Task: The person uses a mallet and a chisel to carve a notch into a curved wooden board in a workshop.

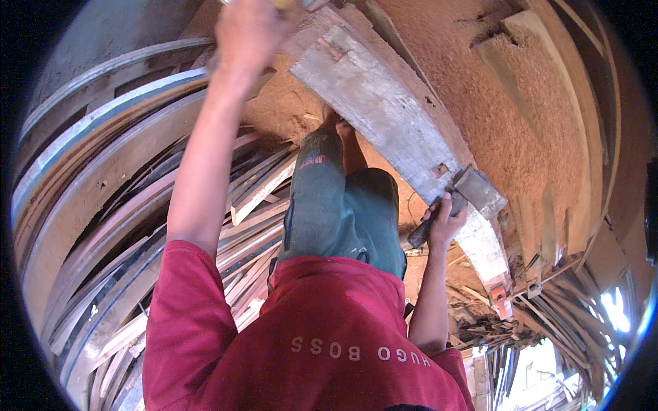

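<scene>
My left arm reaches up to the top edge of the head view. There my left hand [248, 34] is blurred and partly cut off, but looks closed, with a bit of something yellowish [282, 3] showing beside it. Below and to the right, my right hand [447, 220] grips a mallet-like tool with a short dark handle [419, 235] and a broad, grey, block-shaped head [481, 194]. Its head rests on or just over a long, weathered wooden board [384, 103]. The board runs diagonally from upper middle to lower right, with a small notch [440, 170] near the tool.
Long wooden strips [130, 171] are piled on my left. Brown sawdust [507, 123] covers the ground beyond the board, with a curved plank [569, 116] on it. Offcuts [493, 329] lie at lower right. My legs [336, 205] are close beside the board.
</scene>
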The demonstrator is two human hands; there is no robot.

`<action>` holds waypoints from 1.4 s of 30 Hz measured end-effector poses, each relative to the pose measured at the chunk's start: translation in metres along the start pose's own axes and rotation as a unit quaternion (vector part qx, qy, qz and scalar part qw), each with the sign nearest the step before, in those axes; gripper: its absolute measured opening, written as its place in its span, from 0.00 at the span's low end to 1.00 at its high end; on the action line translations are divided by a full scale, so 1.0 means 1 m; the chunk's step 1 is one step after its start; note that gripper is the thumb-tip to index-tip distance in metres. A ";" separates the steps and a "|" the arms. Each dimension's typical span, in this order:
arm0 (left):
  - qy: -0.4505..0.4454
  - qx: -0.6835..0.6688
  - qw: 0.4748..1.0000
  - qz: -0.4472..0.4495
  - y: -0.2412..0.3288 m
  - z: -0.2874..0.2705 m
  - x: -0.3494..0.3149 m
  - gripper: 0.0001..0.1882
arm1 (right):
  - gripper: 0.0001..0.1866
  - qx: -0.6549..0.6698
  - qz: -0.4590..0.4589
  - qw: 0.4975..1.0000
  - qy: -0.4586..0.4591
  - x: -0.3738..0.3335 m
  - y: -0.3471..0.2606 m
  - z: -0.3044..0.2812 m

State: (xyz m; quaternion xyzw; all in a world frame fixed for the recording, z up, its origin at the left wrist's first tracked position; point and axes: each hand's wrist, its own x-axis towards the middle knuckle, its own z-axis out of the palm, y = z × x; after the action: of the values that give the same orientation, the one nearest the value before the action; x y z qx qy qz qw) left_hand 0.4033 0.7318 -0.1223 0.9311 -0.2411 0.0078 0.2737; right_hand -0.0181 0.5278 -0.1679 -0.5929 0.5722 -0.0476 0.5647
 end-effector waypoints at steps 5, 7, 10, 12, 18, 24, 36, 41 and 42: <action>-0.260 -0.108 0.939 0.195 0.094 0.037 -0.052 0.24 | 0.13 -0.007 -0.008 1.000 -0.006 -0.001 0.000 0.001; -0.225 -0.161 0.932 0.233 0.115 0.048 -0.057 0.23 | 0.13 -0.004 -0.012 1.000 -0.009 -0.001 -0.001 0.001; -0.298 -0.201 0.891 0.278 0.125 0.056 -0.053 0.19 | 0.13 -0.009 0.000 1.000 0.003 -0.001 -0.001 0.003; -0.349 -0.195 0.873 0.279 0.121 0.056 -0.047 0.20 | 0.13 -0.004 -0.010 1.000 0.005 -0.002 -0.001 0.004; -0.317 -0.240 0.871 0.287 0.106 0.060 -0.047 0.19 | 0.13 -0.009 -0.016 1.000 -0.009 -0.005 -0.005 0.003; -0.301 -0.290 0.860 0.294 0.088 0.055 -0.046 0.17 | 0.13 -0.067 -0.014 0.998 0.014 -0.012 -0.018 0.004; -0.258 -0.426 0.819 0.285 0.078 0.058 -0.028 0.17 | 0.23 0.060 -0.367 0.923 -0.096 -0.087 -0.186 0.024; -0.290 -0.391 0.823 0.293 0.079 0.058 -0.030 0.17 | 0.05 -0.150 -0.036 0.988 -0.012 -0.105 -0.181 0.046; -0.288 -0.361 0.835 0.301 0.079 0.058 -0.031 0.17 | 0.13 -0.152 -0.139 0.979 -0.010 -0.109 -0.192 0.043</action>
State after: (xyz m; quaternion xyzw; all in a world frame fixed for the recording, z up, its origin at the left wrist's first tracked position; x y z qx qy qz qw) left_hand 0.3336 0.6575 -0.1355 0.6084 -0.5626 -0.2658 0.4926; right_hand 0.0948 0.5777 0.0204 -0.7458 0.4789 -0.0326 0.4618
